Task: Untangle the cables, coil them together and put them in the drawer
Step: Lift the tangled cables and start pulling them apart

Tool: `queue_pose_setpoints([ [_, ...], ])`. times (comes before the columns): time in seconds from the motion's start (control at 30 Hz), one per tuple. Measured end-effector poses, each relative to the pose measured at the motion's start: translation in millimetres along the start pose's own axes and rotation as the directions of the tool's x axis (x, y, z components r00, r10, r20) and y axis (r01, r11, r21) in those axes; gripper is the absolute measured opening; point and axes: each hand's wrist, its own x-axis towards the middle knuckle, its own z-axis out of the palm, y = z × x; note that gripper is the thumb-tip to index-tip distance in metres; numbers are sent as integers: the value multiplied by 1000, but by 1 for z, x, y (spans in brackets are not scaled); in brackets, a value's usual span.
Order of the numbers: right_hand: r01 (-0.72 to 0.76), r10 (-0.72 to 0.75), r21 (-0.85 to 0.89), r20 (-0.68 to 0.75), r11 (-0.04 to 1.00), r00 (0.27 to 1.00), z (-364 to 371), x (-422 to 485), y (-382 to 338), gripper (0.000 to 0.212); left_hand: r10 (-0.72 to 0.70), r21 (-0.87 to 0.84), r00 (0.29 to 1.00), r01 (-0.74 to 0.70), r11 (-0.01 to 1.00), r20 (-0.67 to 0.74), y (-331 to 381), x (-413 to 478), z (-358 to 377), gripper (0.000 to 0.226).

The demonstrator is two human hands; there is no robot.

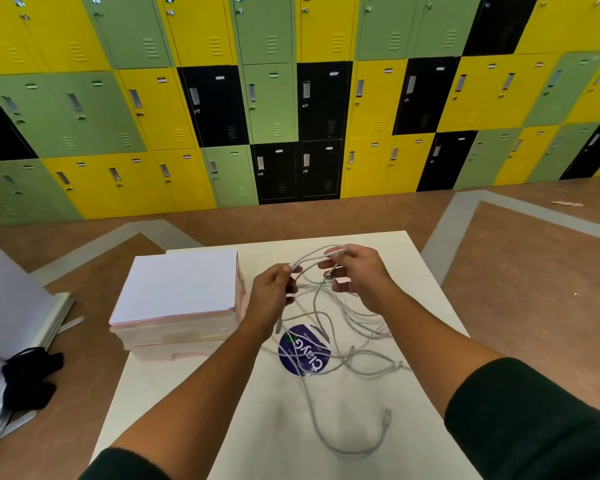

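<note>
Two hands work a tangle of pale grey cables (352,351) above a white counter (257,427); the left hand (271,296) pinches one strand between thumb and fingertips; the right hand (361,271) pinches another close beside it, a plug end hanging just under its fingers; most of the cables lie in loose loops on the counter, crossing a round purple sticker (303,351); a small drawer unit (177,289) stands on the counter to the left; yellow, green and black lockers (291,98) line the wall behind.

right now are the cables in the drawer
No, the cables lie tangled on the white table, with the left hand and right hand pinching strands.
</note>
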Motion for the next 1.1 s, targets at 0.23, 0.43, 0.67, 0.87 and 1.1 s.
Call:
queue_pose_setpoints([
  [0.23, -73, 72, 217, 12, 973, 997, 7, -5, -8, 22, 56, -25, 995, -55, 998, 78, 6, -5, 20, 28],
  [0.43, -71, 80, 268, -20, 961, 997, 6, -3, -4, 16, -35, -70, 992, 44, 997, 118, 18, -13, 29, 28],
  [0.67, 6, -6, -29, 14, 1000, 1000, -4, -1, -2, 7, -88, 2, 995, 88, 996, -51, 14, -5, 27, 30],
  [0.87, 51, -47, -108, 33, 993, 998, -16, -6, 2, 22, -242, -284, 968, 252, 925, 72, 16, -1, 7, 26],
  [1.1, -49, 128, -311, 239, 949, 962, -8, -19, 25, 60, -250, -558, 952, 306, 772, 177, 23, 3, -2, 21],
])
